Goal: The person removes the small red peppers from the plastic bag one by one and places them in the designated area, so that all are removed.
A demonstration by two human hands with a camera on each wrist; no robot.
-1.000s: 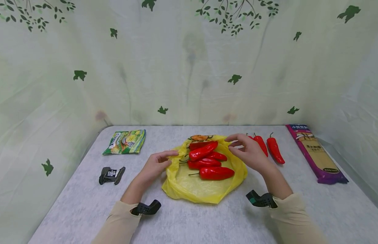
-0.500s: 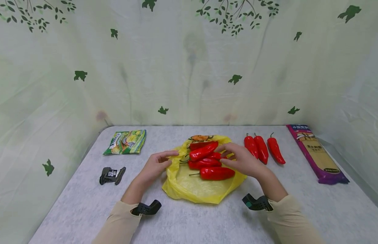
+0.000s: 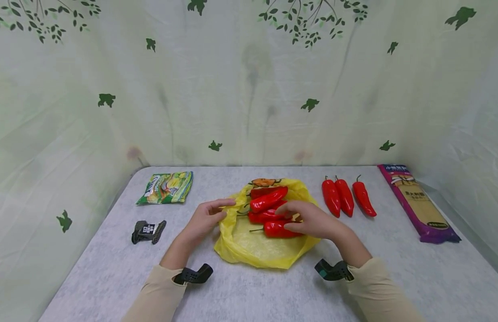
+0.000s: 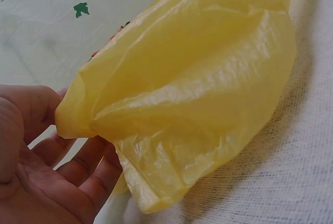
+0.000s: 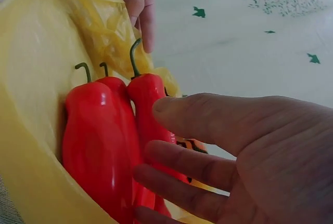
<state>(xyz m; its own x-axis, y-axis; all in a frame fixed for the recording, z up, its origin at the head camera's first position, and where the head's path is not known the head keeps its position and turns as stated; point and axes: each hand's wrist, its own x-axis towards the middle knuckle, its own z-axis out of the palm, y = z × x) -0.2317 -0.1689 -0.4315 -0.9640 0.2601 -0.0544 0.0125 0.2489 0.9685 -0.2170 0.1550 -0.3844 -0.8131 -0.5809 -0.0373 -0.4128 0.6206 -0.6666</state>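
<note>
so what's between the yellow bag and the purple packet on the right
Three red peppers lie side by side on the table, between the yellow bag and the purple packet, touching neither. The head view shows it.

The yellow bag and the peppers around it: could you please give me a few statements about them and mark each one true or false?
1. The left hand holds the edge of the yellow bag. True.
2. Three red peppers lie on the table outside the bag, to its right. True.
3. The right hand rests on the purple packet. False: it reaches over the peppers in the bag.
4. The green snack packet lies inside the bag. False: it lies on the table, far left.
</note>
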